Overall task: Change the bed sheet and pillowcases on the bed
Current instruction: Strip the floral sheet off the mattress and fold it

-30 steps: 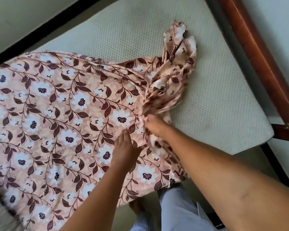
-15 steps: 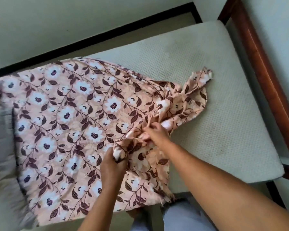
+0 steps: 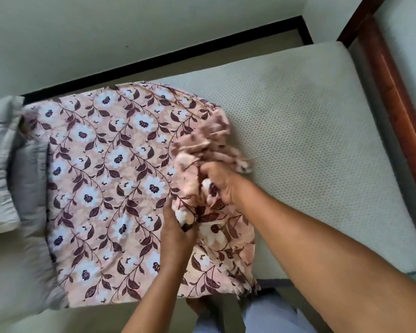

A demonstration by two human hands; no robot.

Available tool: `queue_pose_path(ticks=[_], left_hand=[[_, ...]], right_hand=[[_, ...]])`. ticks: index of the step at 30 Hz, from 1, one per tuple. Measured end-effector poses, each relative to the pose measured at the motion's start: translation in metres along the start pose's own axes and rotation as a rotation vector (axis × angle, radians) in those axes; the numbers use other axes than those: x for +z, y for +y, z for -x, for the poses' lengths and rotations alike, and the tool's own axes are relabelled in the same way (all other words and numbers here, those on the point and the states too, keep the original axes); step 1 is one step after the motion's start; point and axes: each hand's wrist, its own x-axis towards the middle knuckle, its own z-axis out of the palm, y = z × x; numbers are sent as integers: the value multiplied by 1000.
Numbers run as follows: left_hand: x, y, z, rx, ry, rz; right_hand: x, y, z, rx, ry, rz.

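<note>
Pillowcase: pink cotton pillowcase with white flowers and maroon leaves [image 3: 120, 179], filled out and lying flat across the bare mattress from its far edge to its near edge; its open end points toward the wooden end of the bed
Loose end [image 3: 209, 145]: crumpled into a tight, motion-blurred bunch just beyond my knuckles
My left hand [image 3: 178, 227]: fingers curled tight round a fold of the cloth, close to the near edge
My right hand [image 3: 217, 182]: fist closed on the gathered cloth, just beyond the left
What changed: a second ago my left palm lay flat on the cover and the spare cloth stood up in a long tail; now both hands grip and that tail is drawn short
Meaning: I judge this case is nearly closed off; the sheet is not yet on
Mattress: white honeycomb-textured foam mattress [image 3: 322, 145], uncovered
Neighbours: grey fabric pillow [image 3: 3, 152] touching the case's far end; reddish-brown wooden bed frame [image 3: 401, 109] along the mattress's right end
Writing: no brand, label or lettering that I can read
</note>
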Motion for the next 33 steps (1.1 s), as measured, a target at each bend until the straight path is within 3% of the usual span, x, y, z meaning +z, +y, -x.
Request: queue_pose_path(ticks=[2, 4, 6, 9, 16, 20, 26, 33], left_hand=[[-8, -3, -10, -1, 65, 27], [-19, -5, -20, 30, 159, -2], [-32, -8, -30, 57, 202, -137], [-47, -22, -48, 39, 120, -292], [-59, -54, -40, -45, -29, -336], [-74, -77, -21, -4, -84, -380], [-141, -140, 6, 116, -118, -598], [-266, -217, 49, 208, -100, -707]], right_hand=[[31, 6, 19, 27, -203, -1], [49, 16, 22, 16, -262, -14], [58, 27, 12, -43, -123, 55], [61, 48, -7, -117, 92, 266], [52, 91, 4, 14, 154, 728], [69, 105, 25, -30, 217, 1013], [148, 143, 53, -57, 462, 1443], [298, 194, 84, -250, 488, 1817]])
